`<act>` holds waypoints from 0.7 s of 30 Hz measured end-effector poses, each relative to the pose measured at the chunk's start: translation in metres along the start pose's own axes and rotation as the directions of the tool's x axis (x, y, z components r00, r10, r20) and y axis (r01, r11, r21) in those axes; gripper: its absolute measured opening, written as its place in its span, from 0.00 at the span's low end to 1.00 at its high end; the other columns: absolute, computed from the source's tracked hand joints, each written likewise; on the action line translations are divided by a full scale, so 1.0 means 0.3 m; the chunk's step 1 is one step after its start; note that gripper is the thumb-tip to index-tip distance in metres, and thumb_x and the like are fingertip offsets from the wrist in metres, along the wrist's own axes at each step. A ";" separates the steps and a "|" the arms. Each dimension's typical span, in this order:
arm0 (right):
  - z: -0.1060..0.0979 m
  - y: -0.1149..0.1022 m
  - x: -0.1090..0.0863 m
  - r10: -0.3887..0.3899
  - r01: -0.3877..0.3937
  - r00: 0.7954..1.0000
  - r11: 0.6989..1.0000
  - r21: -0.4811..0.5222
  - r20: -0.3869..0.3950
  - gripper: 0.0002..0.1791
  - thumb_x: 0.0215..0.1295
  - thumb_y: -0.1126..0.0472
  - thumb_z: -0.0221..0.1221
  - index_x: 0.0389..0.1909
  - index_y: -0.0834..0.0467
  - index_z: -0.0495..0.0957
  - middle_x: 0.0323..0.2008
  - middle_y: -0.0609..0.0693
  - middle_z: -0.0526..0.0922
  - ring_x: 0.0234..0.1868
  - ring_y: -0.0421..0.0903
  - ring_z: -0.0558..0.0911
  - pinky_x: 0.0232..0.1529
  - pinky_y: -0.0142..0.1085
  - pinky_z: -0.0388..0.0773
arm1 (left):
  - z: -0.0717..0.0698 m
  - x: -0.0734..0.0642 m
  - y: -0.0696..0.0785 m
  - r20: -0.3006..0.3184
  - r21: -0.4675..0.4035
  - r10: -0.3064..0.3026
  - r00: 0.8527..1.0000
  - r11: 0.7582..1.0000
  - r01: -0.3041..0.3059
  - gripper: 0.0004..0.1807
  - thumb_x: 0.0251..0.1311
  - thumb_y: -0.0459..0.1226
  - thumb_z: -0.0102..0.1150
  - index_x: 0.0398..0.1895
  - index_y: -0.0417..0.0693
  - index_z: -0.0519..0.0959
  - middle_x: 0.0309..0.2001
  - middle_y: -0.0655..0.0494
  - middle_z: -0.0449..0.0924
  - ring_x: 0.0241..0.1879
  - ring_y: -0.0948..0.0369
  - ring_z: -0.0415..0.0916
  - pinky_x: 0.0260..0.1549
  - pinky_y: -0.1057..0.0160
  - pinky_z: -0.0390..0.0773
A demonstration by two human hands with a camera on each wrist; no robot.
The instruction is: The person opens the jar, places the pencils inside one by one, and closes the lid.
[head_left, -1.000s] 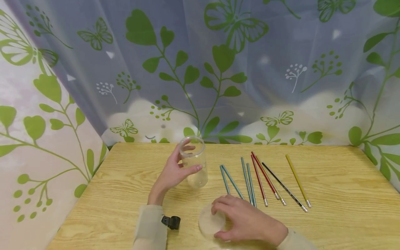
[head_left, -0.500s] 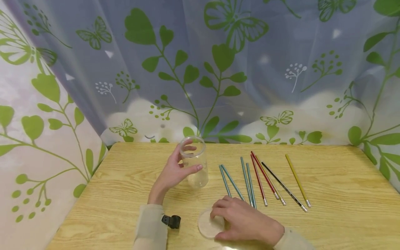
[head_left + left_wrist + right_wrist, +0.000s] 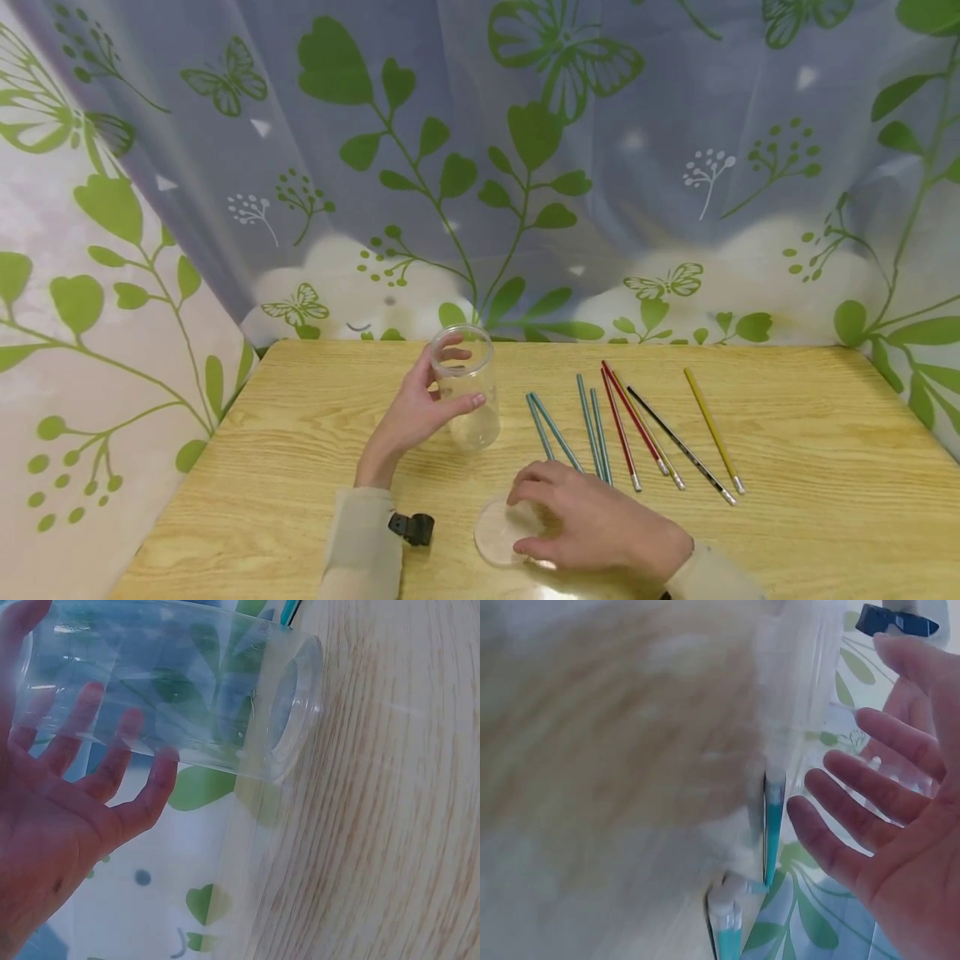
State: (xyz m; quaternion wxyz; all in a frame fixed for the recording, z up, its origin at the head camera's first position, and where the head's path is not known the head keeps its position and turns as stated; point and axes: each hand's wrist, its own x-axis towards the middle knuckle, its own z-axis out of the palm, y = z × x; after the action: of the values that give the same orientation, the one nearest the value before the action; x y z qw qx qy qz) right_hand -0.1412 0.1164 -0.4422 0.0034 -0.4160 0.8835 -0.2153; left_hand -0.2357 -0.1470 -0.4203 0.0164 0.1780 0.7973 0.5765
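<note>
A clear plastic jar stands upright and open-topped on the wooden table. My left hand grips its side, thumb in front and fingers behind. In the left wrist view the jar shows bare inside, with the fingertips against its wall. Nearer to me, a round clear lid lies flat on the table. Over the lid's right part hovers my right hand, fingers loosely bent and thumb apart. The right wrist view shows the right hand with nothing between its fingers.
Several pencils lie spread on the right: teal ones, red ones, a black one and a yellow one. Some teal ends are hidden behind my right hand. A patterned curtain hangs at the table's back edge.
The lid has settled flat on the table and my right hand has lifted slightly off it. The left hand and the jar have stayed in place.
</note>
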 end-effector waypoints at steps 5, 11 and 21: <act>-0.022 0.035 -0.018 -0.021 0.018 0.992 0.999 -0.027 -0.124 0.19 0.65 0.41 0.67 0.49 0.48 0.82 0.52 0.40 0.82 0.53 0.41 0.83 0.50 0.39 0.84 | -0.001 0.004 -0.003 0.011 -0.003 0.005 1.000 1.000 -0.005 0.44 0.59 0.40 0.74 0.74 0.72 0.60 0.69 0.57 0.70 0.67 0.51 0.71 0.61 0.38 0.73; -0.055 0.094 -0.060 0.066 -0.088 0.966 0.993 -0.078 -0.249 0.17 0.61 0.46 0.71 0.47 0.47 0.83 0.51 0.41 0.84 0.52 0.44 0.85 0.46 0.41 0.85 | -0.002 0.012 -0.004 0.035 -0.041 0.011 0.999 0.999 -0.010 0.45 0.57 0.38 0.74 0.76 0.62 0.60 0.69 0.54 0.70 0.65 0.48 0.73 0.57 0.42 0.78; -0.116 0.199 -0.133 0.203 -0.261 0.876 0.962 -0.077 -0.437 0.18 0.55 0.52 0.75 0.46 0.49 0.84 0.45 0.43 0.85 0.45 0.46 0.86 0.40 0.43 0.85 | -0.001 0.010 0.007 0.061 -0.046 -0.005 0.998 0.999 0.008 0.43 0.57 0.37 0.74 0.72 0.69 0.62 0.70 0.48 0.69 0.65 0.48 0.73 0.57 0.44 0.79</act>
State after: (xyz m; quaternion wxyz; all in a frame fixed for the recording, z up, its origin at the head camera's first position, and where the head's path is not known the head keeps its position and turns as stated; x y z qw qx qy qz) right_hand -0.1653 0.1924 -0.4404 -0.1912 -0.2492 0.9187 -0.2393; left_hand -0.2379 -0.1458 -0.4179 0.0468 0.1926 0.7836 0.5888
